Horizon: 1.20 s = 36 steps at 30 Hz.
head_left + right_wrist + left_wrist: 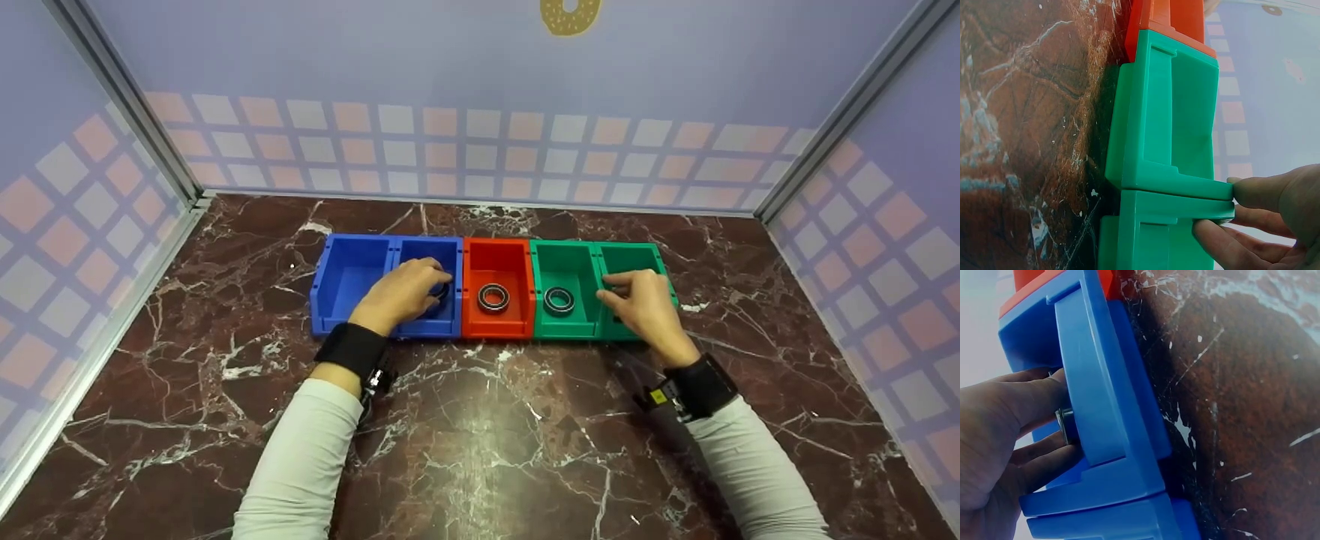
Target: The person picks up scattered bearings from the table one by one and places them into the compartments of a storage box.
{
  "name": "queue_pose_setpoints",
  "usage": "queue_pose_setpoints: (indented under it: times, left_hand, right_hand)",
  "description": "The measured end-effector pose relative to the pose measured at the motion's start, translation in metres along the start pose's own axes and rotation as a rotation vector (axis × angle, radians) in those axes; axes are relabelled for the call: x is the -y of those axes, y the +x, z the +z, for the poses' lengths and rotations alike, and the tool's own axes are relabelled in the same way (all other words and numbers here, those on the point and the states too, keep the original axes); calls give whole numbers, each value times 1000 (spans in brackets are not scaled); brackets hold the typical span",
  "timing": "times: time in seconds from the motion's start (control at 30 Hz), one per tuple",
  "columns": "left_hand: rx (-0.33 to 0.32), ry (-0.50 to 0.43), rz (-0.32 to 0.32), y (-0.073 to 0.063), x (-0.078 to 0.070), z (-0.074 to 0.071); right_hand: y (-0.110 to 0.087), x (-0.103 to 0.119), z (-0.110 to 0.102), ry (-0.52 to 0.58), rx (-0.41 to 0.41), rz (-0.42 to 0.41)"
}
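My left hand (401, 292) reaches down into the right-hand blue bin (427, 328). It grips a bearing (443, 291) there; in the left wrist view its metal edge (1062, 422) shows between thumb and fingers, the rest hidden by the hand and the bin's front lip. At the other end of the row, my right hand (643, 304) pinches the wall between the two green bins (1185, 188), thumb (1258, 192) on one side and fingers on the other. One bearing (559, 301) lies in the left green bin, and another bearing (493, 298) in the red bin (496, 330).
A second blue bin (352, 274) ends the row on the left, its interior bare. The bins stand side by side on a dark red marble-patterned table (480, 435). Behind them rises a lilac wall (480, 67) with printed squares, and side panels flank the table.
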<state>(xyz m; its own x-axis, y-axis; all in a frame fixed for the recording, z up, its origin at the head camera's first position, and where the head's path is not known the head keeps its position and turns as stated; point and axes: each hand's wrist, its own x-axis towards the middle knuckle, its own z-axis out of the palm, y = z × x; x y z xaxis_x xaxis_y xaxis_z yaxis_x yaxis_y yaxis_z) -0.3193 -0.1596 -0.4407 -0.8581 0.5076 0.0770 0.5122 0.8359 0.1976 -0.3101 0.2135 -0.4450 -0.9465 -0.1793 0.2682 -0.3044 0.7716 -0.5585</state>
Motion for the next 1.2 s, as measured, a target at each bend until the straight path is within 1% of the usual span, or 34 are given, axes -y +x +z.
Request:
queue_pose_setpoints:
  times: [0.23, 0.6, 0.9, 1.07, 1.2]
  left_hand:
    - [6, 14, 10, 2, 0, 1]
    - [-17, 55, 37, 3, -1, 4]
    - [16, 65, 3, 5, -3, 6]
    - [19, 82, -3, 5, -4, 7]
    - [36, 96, -9, 6, -5, 7]
  right_hand:
    - [1, 0, -1, 14, 2, 9]
    - [0, -2, 0, 14, 4, 6]
    - [-1, -1, 0, 1, 0, 3]
    - [-1, -1, 0, 6, -4, 1]
    - [-1, -1, 0, 11, 4, 0]
